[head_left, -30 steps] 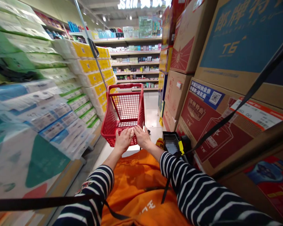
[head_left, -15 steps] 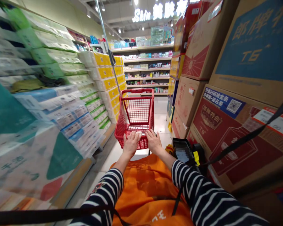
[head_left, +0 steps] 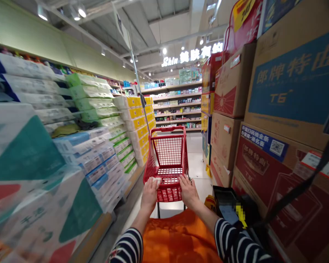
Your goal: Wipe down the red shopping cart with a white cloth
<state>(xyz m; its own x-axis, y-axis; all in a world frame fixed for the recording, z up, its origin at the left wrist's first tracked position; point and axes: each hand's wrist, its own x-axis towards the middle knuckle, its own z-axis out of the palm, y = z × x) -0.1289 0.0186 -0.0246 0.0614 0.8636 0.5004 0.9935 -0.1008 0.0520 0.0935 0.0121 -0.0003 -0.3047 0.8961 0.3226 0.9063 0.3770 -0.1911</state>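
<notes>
A red plastic shopping cart (head_left: 169,150) with grid sides stands in front of me in the aisle. My left hand (head_left: 149,195) lies over the left part of its near rim, fingers close together on a crumpled white cloth or tissue (head_left: 157,180). At the right corner of the same rim, my right hand (head_left: 189,191) has its fingers bent over the edge. Its thumb side is partly hidden. Inside the cart I see only the bare grid floor. The orange apron (head_left: 181,237) below my hands covers my body.
Stacked tissue packs (head_left: 104,160) line the left on a low wooden pallet (head_left: 95,233). Tall cardboard boxes (head_left: 287,153) rise on the right, with a black box-like item (head_left: 220,195) low beside them. A metal pole (head_left: 137,73) stands left of the cart; cosmetics shelves (head_left: 178,106) close the far end.
My view has tilted upward, so the cart and both hands appear lower. Along the rim, my left hand has moved left, leaving a wider gap between the hands.
</notes>
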